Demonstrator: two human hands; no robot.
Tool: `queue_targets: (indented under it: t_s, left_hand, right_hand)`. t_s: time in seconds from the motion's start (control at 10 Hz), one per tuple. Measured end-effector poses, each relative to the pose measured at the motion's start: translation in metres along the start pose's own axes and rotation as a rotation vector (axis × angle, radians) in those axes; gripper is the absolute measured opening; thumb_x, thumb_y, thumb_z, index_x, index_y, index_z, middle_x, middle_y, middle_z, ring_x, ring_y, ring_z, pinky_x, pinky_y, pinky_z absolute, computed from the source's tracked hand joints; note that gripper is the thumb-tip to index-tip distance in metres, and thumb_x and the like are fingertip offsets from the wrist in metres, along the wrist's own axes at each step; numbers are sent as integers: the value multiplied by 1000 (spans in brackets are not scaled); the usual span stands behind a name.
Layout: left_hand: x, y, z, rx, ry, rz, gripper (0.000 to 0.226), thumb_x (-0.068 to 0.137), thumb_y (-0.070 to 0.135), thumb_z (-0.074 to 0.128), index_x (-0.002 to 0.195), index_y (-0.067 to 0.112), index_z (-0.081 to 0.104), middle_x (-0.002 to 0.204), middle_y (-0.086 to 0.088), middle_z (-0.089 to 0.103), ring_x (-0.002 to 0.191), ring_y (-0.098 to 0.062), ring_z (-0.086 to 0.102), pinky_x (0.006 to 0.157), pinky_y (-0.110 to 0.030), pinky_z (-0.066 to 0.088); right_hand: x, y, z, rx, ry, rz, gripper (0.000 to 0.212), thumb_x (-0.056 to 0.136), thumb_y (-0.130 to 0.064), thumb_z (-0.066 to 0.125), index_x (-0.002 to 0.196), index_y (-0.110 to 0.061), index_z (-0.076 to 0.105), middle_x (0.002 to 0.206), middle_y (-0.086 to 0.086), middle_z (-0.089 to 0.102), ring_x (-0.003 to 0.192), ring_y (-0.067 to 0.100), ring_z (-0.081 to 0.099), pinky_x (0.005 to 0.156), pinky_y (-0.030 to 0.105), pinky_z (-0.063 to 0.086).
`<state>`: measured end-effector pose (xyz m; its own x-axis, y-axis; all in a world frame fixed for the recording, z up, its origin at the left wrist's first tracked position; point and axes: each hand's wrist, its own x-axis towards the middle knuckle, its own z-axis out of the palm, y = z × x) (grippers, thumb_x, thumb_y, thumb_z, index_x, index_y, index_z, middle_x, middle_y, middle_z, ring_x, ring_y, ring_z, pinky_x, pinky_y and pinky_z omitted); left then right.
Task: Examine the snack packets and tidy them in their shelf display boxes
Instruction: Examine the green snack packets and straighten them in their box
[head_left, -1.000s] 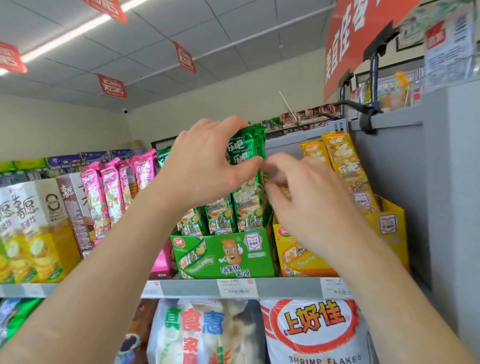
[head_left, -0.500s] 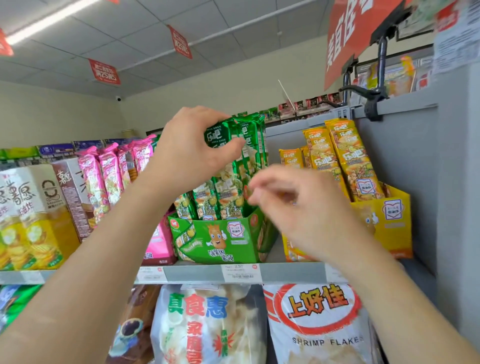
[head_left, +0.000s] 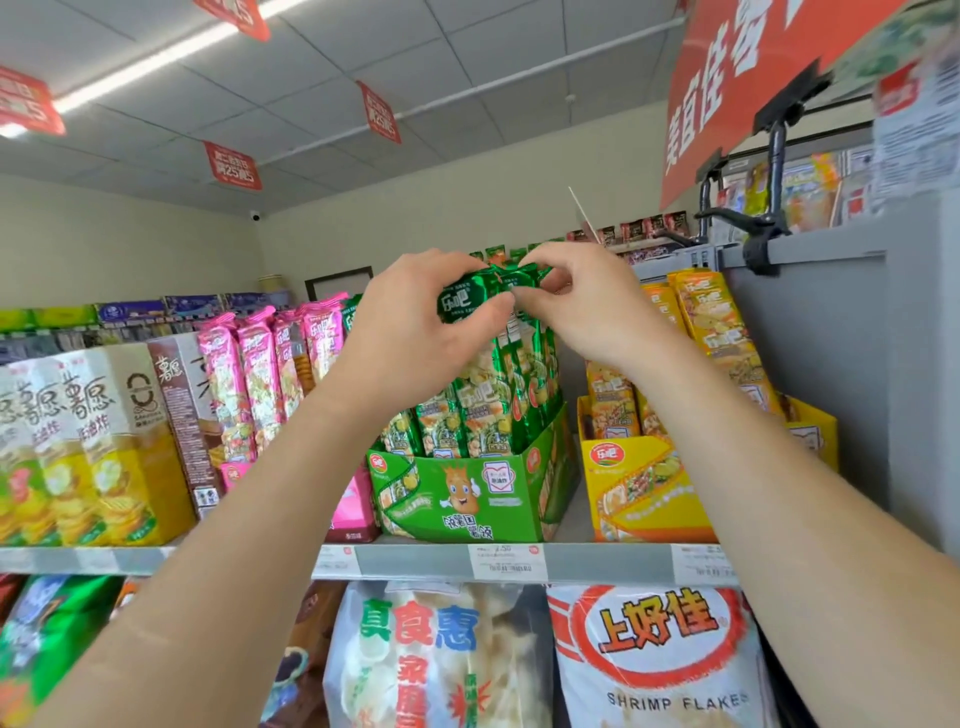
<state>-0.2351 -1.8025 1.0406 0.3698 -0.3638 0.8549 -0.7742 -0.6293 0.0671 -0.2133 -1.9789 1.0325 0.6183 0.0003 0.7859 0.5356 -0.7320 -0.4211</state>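
A grey shelf (head_left: 415, 562) holds a yellow box (head_left: 644, 493) on the right and a green box (head_left: 457, 493) just beside it on the left. Upright in the green box stand green packets (head_left: 483, 410), their tops well above its rim. My left hand (head_left: 410, 332) curls round one packet's top, thumb across its face. My right hand (head_left: 592, 312) pinches the neighbouring top edges, beside my left thumb.

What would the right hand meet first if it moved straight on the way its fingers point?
The right hand pinches the green packets; going on, it would probably meet the left hand first, though depth is unclear.
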Motion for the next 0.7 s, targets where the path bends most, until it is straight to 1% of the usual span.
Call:
queue_targets:
  t_s: [0.1, 0.2, 0.3, 0.4, 0.5, 0.6, 0.7]
  left_hand:
    - [0, -2, -3, -13, 42, 15, 40, 101, 36, 43, 63, 24, 42, 60, 5, 43, 62, -10, 39, 57, -25, 30]
    - [0, 1, -4, 34, 49, 17, 47, 104, 30, 37, 59, 21, 27, 55, 4, 29, 54, -13, 27, 52, -25, 22]
    - [-4, -1, -1, 55, 20, 26, 38, 104, 32, 35, 75, 17, 53, 61, 10, 39, 61, -15, 38, 58, -31, 27]
    - [-3, 3, -3, 65, -26, 39, 32, 105, 28, 38, 121, 14, 61, 85, 9, 61, 86, -16, 53, 73, -30, 38]
    - [5, 8, -8, 140, -66, 109, 39, 102, 30, 35, 110, 10, 68, 101, -5, 69, 99, -22, 57, 80, -26, 36]
    - [12, 12, -10, 146, -67, 103, 33, 101, 28, 41, 114, 14, 68, 109, -3, 68, 106, -22, 55, 80, -20, 31]
    - [6, 21, -7, 121, 14, 79, 30, 100, 23, 45, 120, 16, 66, 118, 2, 66, 113, -19, 55, 87, -20, 33]
  right_hand:
    - [3, -11, -4, 42, 170, -51, 7, 92, -26, 63, 93, -23, 70, 73, -6, 63, 68, 14, 57, 66, 33, 48]
    - [6, -24, -14, 150, 534, -81, 14, 96, -20, 56, 102, -14, 68, 87, -2, 65, 75, 12, 58, 71, 32, 49]
    - [6, -37, -30, 291, 853, -179, 19, 100, -14, 47, 110, -3, 59, 96, 7, 59, 77, 12, 51, 66, 25, 42]
    - [70, 63, -180, 379, 758, -186, 18, 100, -15, 48, 110, -4, 59, 92, 8, 62, 73, 13, 57, 63, 25, 47]
    - [59, 3, -154, 592, 629, -213, 17, 100, -15, 49, 110, -6, 60, 89, 9, 64, 68, 15, 62, 59, 26, 51]
    - [14, -36, -131, 624, 573, -197, 16, 100, -15, 50, 111, -8, 61, 86, 10, 66, 62, 18, 65, 55, 27, 54]
    - [-90, -49, -60, 815, 240, -195, 17, 101, -15, 49, 113, -9, 58, 83, 10, 67, 53, 20, 68, 46, 30, 56]
